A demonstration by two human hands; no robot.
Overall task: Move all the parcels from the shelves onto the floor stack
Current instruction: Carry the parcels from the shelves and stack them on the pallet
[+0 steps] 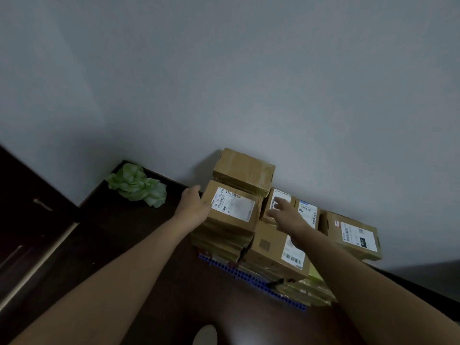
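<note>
Floor stack of parcels [271,255] sits on blue pallet [249,274], hard against wall [249,83]; top labelled parcel [232,207] over pallet's left end; left hand [195,202] pressed on that parcel's left face, thumb straight, fingers hidden behind the edge, grip cannot tell; right hand [286,215] fingers spread apart, holding nothing, above parcels at pallet's back; green crumpled bag [138,186] on floor left of pallet.
</note>
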